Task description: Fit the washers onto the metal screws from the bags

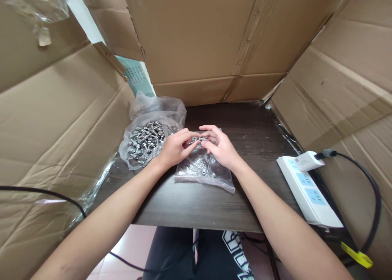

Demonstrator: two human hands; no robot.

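My left hand and my right hand meet over a small clear plastic bag lying on the dark wooden table. Together the fingertips pinch a small metal screw between them. A few loose screws lie inside the flat bag near its front edge. To the left of my left hand sits a bigger clear bag of screws, open at the top and holding several silver screws with washers.
Cardboard walls close in the table at the back, left and right. A white power strip with a plugged-in adapter and black cable lies at the right edge. Another black cable runs along the left.
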